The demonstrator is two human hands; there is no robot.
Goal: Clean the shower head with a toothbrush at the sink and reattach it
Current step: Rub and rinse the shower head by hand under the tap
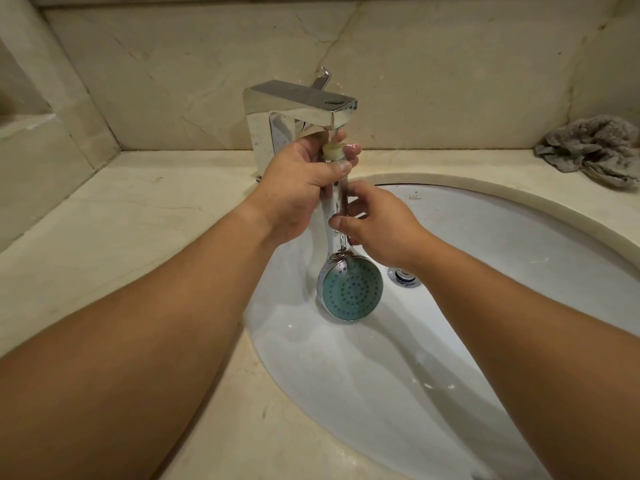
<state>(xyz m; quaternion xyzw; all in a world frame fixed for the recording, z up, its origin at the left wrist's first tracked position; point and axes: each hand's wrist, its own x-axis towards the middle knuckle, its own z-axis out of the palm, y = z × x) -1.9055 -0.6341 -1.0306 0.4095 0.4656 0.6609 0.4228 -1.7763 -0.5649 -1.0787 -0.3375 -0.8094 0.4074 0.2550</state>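
Hands: two; shower head: one

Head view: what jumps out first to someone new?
The chrome shower head hangs spray face down over the white sink, its threaded end held up under the faucet spout. The left hand grips the handle's top; the right hand holds it lower with its fingers. A crumpled grey rag lies on the counter at back right.
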